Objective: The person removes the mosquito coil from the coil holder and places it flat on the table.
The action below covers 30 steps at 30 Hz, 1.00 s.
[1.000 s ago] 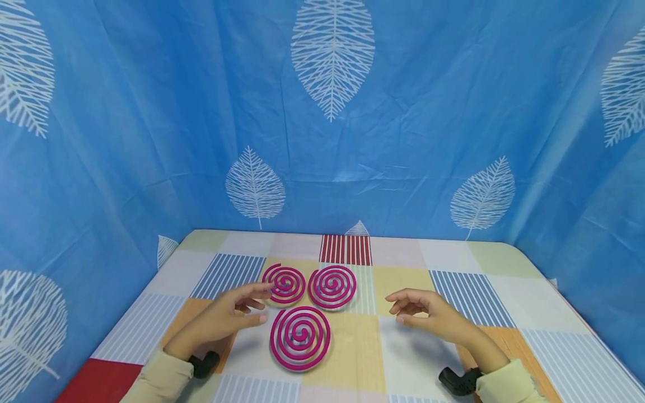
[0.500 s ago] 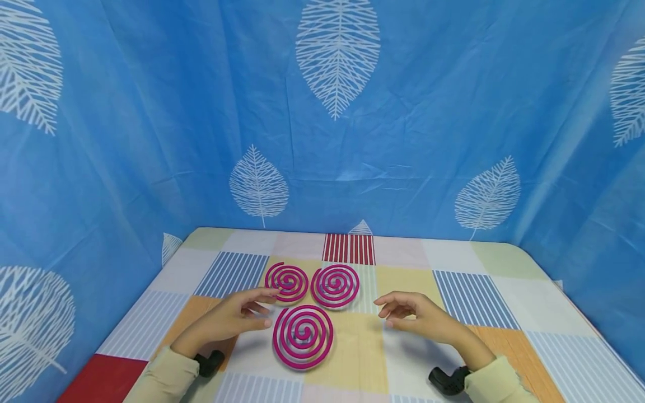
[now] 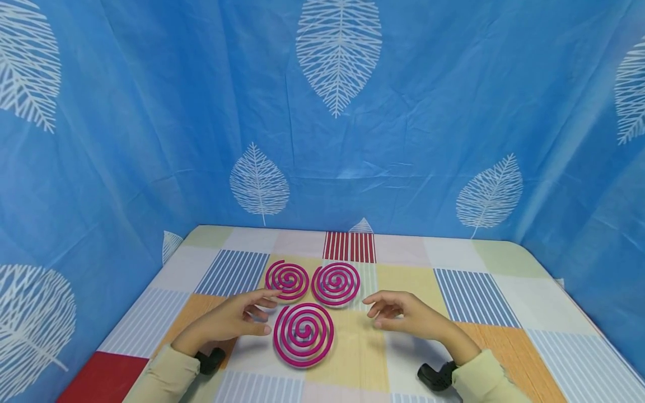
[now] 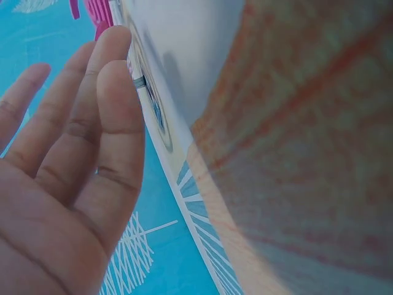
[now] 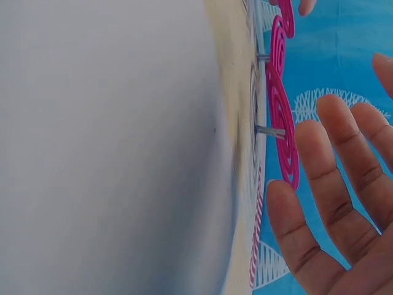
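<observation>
Three magenta mosquito coils form a triangle on the table: a front coil [image 3: 304, 333], a back left coil [image 3: 288, 279] and a back right coil [image 3: 336, 282]. In the right wrist view a coil [image 5: 282, 117] sits raised off the cloth on a thin metal stand [image 5: 270, 131]. My left hand [image 3: 227, 320] hovers left of the group with relaxed fingers; its fingertips overlap the lower edge of the back left coil in the head view. To the right of the coils, my right hand [image 3: 413, 319] hangs over the cloth, fingers loosely bent. Both hands hold nothing.
A patchwork-patterned cloth [image 3: 403, 252] covers the table. Blue curtains [image 3: 403, 112] with white leaf prints enclose its back and sides. A black device [image 3: 437, 376] is at the right wrist and a similar device [image 3: 211, 361] at the left.
My right hand has moved left, closer to the coils. The left hand has shifted slightly right. The coils keep their places on the cloth; the head view has shifted a little.
</observation>
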Available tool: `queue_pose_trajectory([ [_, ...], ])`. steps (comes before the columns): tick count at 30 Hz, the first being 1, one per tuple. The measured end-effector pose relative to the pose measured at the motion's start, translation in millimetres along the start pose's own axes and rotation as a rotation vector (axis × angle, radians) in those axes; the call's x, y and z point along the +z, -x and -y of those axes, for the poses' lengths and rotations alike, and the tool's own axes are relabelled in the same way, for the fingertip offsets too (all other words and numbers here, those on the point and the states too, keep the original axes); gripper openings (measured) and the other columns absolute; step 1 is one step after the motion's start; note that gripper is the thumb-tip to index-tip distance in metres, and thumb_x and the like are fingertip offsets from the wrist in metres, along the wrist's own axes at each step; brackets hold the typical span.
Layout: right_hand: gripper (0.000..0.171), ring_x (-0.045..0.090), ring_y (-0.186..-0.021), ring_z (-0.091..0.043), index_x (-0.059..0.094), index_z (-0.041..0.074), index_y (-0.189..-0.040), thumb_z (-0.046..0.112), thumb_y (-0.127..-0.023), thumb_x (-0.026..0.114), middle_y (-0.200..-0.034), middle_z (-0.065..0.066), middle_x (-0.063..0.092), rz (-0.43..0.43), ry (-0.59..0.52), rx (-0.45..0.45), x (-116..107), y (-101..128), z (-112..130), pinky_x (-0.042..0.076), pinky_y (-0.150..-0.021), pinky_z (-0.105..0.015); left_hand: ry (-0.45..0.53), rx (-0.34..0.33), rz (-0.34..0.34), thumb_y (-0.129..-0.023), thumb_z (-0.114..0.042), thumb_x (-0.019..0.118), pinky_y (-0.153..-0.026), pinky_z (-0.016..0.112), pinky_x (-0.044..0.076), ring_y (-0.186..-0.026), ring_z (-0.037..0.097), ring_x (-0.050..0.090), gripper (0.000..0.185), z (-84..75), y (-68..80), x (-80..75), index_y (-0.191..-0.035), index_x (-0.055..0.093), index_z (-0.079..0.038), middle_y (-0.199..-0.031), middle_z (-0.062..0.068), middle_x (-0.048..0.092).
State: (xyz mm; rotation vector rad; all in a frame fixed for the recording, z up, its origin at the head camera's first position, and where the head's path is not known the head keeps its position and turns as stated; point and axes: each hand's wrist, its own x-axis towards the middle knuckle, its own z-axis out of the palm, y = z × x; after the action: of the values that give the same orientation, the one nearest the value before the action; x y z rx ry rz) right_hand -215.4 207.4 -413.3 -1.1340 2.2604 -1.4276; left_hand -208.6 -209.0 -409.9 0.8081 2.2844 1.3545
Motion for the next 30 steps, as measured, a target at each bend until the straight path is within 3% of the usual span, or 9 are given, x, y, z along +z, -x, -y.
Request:
queue_pose_trajectory([
  [18,0.043,0.068,-0.095,-0.017,0.055,-0.006,-0.132,0.01,-0.094,0.068,-0.109,-0.022,0.069,0.056,-0.015,0.056,9,-14,-2,0.056,-0.083,-0.033,-0.033,-0.047,0.018,-0.092,-0.016,0.072,-0.086,0.039,0.049,-0.107,0.033,0.06,0.069,-6.3,1.3,1.1,-0.152,0.038,-0.004,-0.131,0.022,0.057],
  [25,0.046,0.068,-0.095,-0.017,0.056,-0.006,-0.132,0.013,-0.093,0.07,-0.109,-0.022,0.068,0.081,-0.048,0.082,11,-19,-4,0.056,-0.083,-0.032,-0.072,-0.042,0.018,-0.092,-0.019,0.073,-0.088,0.034,0.051,-0.104,0.03,0.062,0.07,-7.3,1.8,2.0,-0.152,0.039,-0.005,-0.126,0.016,0.061],
  [30,0.047,0.067,-0.093,-0.016,0.054,-0.007,-0.133,0.008,-0.092,0.07,-0.11,-0.025,0.066,0.093,-0.116,0.12,13,-22,-6,0.057,-0.076,-0.03,-0.073,-0.055,0.021,-0.091,-0.018,0.074,-0.081,0.031,0.054,-0.096,0.025,0.064,0.07,-8.3,1.8,2.7,-0.151,0.04,-0.005,-0.122,0.015,0.062],
])
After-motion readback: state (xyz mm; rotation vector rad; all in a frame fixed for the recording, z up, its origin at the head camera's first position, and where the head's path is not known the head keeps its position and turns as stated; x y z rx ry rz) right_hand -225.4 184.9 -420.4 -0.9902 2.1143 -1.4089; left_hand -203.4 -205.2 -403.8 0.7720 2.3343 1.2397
